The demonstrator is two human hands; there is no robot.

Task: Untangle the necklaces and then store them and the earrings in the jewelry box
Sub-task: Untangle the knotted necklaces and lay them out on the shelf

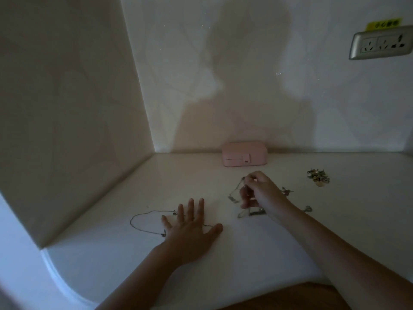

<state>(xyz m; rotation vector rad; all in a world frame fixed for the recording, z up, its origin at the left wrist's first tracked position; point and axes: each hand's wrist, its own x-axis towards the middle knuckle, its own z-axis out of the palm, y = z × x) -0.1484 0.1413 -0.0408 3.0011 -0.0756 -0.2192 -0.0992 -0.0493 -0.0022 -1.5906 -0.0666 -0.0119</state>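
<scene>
A thin silver necklace (pixel 143 221) lies looped on the white counter at the left, and my left hand (pixel 192 229) rests flat on part of it with fingers spread. To the right, my right hand (pixel 260 192) pinches a chain of the tangled necklaces (pixel 248 211) and lifts it a little above the counter; more of the tangle spreads out behind the wrist. A closed pink jewelry box (pixel 244 154) stands against the back wall. A small pile of earrings (pixel 318 175) lies at the right.
The white counter (pixel 245 253) ends at a wall on the left and at the back wall. A power socket (pixel 382 43) with a yellow label sits high on the back wall at the right. The counter's front edge curves at the lower left.
</scene>
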